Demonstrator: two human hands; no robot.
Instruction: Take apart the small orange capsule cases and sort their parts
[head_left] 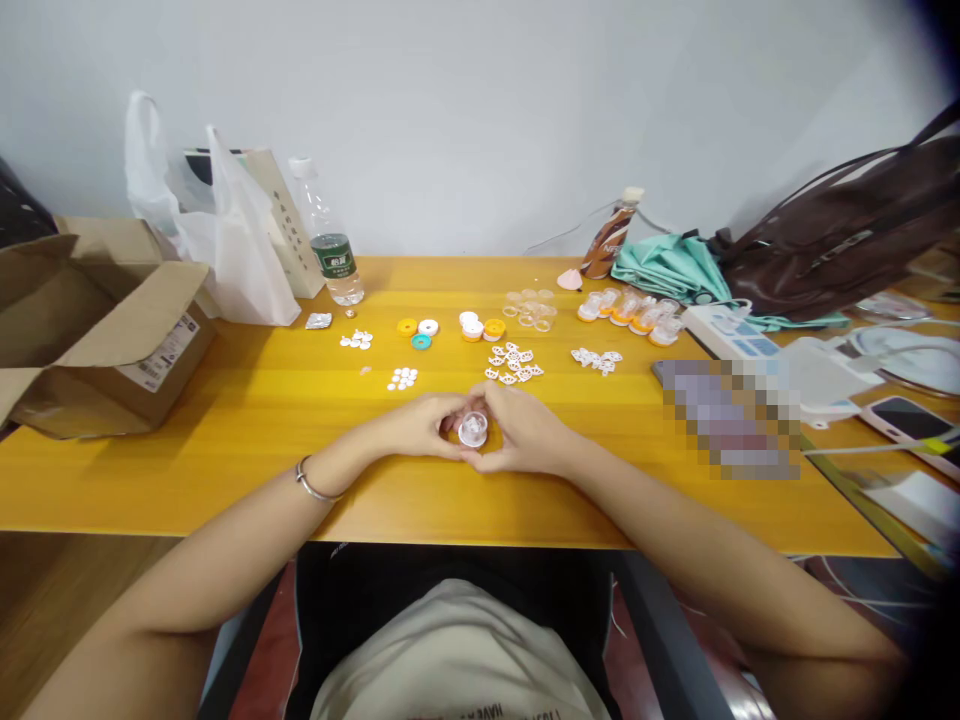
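My left hand (420, 425) and my right hand (521, 432) meet over the yellow table (247, 400), fingers closed around one small clear round plastic piece (473, 429) held between them. Just beyond the hands lie several small white flat parts (513, 363), a smaller white cluster (403, 378) and another white pile (597, 359). Farther back sit orange, white and teal round caps (420, 331), clear rings (529, 308) and a row of assembled clear-and-orange pieces (634, 313). A metal bracelet (311, 485) is on my left wrist.
An open cardboard box (90, 330) stands at the left edge, white plastic bags (225, 240) and a water bottle (330, 245) behind it. At the right are a brown bag (847, 235), teal cloth (667, 268), a drink bottle (609, 237), a power strip (731, 335) and a phone (911, 420).
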